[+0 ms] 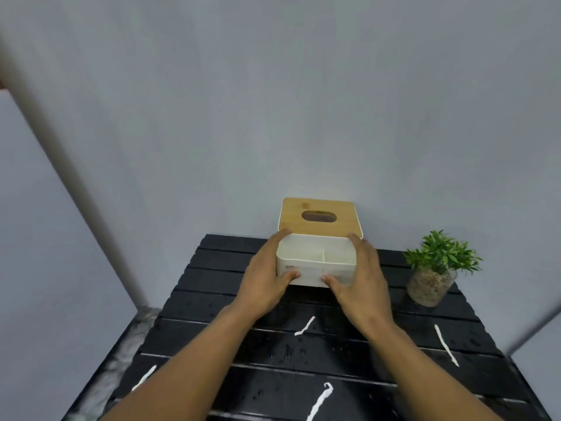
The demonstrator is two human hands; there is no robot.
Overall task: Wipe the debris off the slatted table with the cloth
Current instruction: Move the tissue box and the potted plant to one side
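Observation:
A black slatted table (212,281) stands against a grey wall. Several twisted white paper scraps lie on it: one in the middle (305,326), one at the right (445,344), one at the near centre (320,399), one at the left edge (145,376). Small droplets or crumbs speckle the slats. A white tissue box (315,262) with a bamboo lid (318,217) sits at the table's far side. My left hand (267,278) grips its left side and my right hand (361,275) grips its right side, thumbs on the front face. No cloth is in view.
A small green plant in a glass jar (432,278) of pebbles stands at the table's right, close to my right hand. The wall runs directly behind the box. A pale floor edge (127,344) shows to the table's left.

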